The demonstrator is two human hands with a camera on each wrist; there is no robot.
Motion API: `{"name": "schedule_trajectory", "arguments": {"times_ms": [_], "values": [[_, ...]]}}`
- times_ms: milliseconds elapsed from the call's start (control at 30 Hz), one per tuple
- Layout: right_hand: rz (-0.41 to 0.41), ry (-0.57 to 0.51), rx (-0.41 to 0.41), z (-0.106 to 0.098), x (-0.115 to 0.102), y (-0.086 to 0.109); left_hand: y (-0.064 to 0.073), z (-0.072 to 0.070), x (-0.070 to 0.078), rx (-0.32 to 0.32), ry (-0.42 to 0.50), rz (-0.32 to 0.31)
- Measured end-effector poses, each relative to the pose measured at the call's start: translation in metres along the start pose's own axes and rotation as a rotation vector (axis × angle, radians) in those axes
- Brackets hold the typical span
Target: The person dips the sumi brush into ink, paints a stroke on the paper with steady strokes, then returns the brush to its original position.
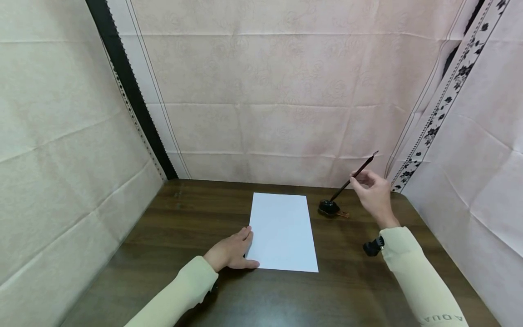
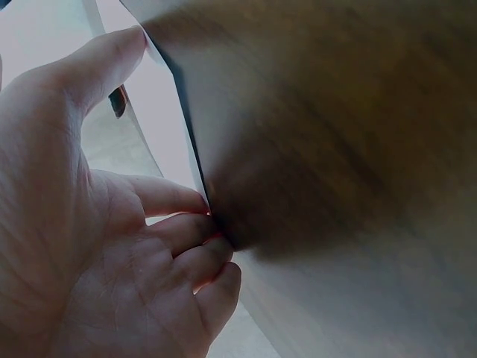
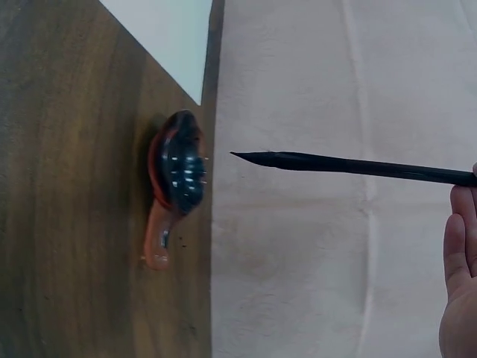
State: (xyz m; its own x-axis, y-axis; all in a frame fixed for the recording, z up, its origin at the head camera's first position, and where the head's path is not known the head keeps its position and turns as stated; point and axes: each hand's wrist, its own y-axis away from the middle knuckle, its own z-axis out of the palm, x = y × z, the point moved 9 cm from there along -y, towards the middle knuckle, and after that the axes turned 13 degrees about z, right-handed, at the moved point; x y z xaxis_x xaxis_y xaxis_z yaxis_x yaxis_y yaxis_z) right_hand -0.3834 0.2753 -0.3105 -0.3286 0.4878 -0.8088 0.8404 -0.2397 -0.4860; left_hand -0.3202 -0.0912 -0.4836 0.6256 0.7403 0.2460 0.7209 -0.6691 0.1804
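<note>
Your right hand (image 1: 373, 193) pinches a thin brush (image 1: 354, 176) high on its shaft, tip just above the ink dish (image 1: 328, 207) near the worktop's (image 1: 163, 227) back right. It should be light and stiff with a soft tip, so hold it mid-shaft. Your left hand (image 1: 230, 252) lies flat, fingers relaxed, on the paper's (image 1: 283, 230) near-left corner; the sheet looks flimsy and may slide on the dark wood. Pink cloth (image 1: 261, 91) walls the space.
</note>
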Motion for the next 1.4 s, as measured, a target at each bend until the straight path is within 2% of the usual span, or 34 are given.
{"name": "schedule_trajectory", "arguments": {"times_ms": [267,600,967,1400], "values": [[0.037,-0.002,0.012,0.009,0.042,-0.005,0.0,0.0,0.001,0.004,0.0,0.006],[0.057,0.084,0.049,0.013,0.058,0.003,0.0,0.001,0.001,0.005,0.001,0.007],[0.064,0.16,0.024,0.018,0.063,0.005,-0.003,0.002,-0.001,-0.005,-0.001,0.001],[0.037,0.14,0.034,0.018,0.052,-0.001,-0.001,0.001,0.0,-0.008,0.004,0.007]]}}
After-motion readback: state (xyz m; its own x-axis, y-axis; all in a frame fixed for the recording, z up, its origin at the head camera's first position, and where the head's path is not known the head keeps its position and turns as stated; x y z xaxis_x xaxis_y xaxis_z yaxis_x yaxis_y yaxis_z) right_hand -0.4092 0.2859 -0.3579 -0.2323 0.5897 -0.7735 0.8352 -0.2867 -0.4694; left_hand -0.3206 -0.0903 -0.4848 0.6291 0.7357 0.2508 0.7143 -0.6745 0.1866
